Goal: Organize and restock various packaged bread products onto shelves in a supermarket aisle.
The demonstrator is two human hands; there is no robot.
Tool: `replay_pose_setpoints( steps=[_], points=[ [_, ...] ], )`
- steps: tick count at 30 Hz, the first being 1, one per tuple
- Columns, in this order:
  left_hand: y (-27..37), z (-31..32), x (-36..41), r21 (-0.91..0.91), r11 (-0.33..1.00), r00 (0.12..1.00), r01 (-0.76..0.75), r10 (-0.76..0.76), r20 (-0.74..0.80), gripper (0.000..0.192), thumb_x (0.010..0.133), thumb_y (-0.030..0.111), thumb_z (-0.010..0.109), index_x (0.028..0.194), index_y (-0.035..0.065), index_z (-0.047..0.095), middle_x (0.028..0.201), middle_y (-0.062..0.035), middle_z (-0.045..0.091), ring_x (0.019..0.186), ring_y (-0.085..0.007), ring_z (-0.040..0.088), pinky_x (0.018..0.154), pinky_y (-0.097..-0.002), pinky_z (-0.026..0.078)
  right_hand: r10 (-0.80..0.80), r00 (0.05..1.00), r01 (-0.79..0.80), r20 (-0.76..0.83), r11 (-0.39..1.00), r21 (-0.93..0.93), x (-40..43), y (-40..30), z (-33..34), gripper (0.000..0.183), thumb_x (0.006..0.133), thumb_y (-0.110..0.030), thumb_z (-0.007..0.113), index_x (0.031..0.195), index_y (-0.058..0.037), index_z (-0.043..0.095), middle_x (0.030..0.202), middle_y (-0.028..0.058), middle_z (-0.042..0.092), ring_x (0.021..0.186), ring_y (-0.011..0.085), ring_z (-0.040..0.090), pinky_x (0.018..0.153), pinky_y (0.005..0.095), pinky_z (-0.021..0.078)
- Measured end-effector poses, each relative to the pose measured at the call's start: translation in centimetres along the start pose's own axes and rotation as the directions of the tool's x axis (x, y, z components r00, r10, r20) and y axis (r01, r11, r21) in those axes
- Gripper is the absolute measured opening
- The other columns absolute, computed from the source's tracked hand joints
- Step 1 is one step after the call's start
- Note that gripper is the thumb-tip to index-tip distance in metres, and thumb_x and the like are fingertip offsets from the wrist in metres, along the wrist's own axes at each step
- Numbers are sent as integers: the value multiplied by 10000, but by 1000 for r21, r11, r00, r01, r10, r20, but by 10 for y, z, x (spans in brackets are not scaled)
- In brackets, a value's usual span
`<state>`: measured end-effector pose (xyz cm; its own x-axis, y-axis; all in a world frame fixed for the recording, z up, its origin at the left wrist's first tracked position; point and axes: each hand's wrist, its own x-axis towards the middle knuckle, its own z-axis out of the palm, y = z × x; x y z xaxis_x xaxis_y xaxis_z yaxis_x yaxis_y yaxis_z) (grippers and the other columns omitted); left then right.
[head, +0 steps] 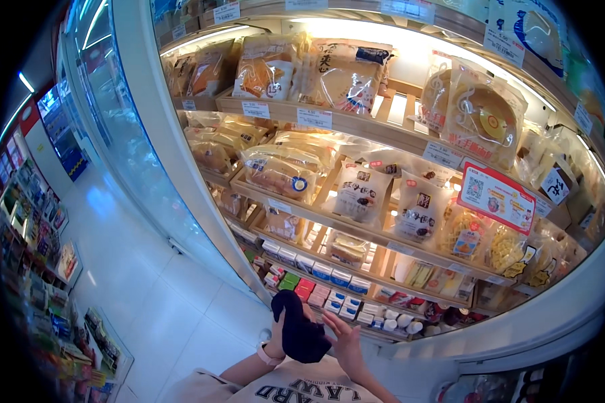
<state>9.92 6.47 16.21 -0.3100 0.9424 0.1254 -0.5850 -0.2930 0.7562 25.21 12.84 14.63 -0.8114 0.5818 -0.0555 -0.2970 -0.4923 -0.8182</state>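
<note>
A dark, soft cloth item (300,332) hangs bunched in front of my chest, its exact kind unclear. My left hand (277,338) is behind its left side and grips it, with a light band (268,355) around that wrist. To the right of the cloth is my right hand (346,347), fingers spread and holding nothing. Its fingertips are close to the cloth's edge; whether they touch I cannot tell. Beyond both hands, small boxed drinks (331,273) stand in rows on the low shelves.
Lit wooden shelves (383,126) ahead hold bagged breads (362,191), with price tags along their edges. A red-bordered sign (497,196) juts from a shelf front. At left are a glass door (126,126), a tiled floor (146,312) and racks of packaged goods (35,242).
</note>
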Motion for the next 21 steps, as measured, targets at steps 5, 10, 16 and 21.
replay_pose_setpoints(
  steps=[5,10,16,21],
  points=[
    [40,27,21,381,911,970,-160,74,231,409,791,286,529,1097,29,441,1178,-137,409,1105,-244,386,941,-347,292,24,997,-35,-69,986,-163,21,-24,19,526,836,-444,410,1182,-48,425,1216,106,439,1127,204,412,944,374,327],
    [95,22,47,658,496,771,-566,36,636,345,721,215,601,1061,168,560,1373,-197,82,1277,-371,41,1004,-471,37,-361,930,315,66,692,-649,28,-32,56,678,589,-184,765,1175,-68,446,1125,40,517,1069,162,455,945,315,327],
    [264,30,195,706,209,618,-677,682,391,404,744,62,534,1134,51,427,1319,-150,254,1208,-281,277,997,-355,213,-146,987,83,-68,825,-559,35,28,32,596,619,-204,743,1146,-79,493,1154,31,500,1081,186,434,968,315,292],
    [338,1,318,844,62,535,-532,798,278,554,751,250,599,1167,-6,338,1187,-272,376,952,-334,524,804,-359,428,-442,894,343,71,575,-743,56,-27,70,626,727,-392,603,1234,-98,382,1163,72,476,1017,221,481,864,328,402]
  ],
)
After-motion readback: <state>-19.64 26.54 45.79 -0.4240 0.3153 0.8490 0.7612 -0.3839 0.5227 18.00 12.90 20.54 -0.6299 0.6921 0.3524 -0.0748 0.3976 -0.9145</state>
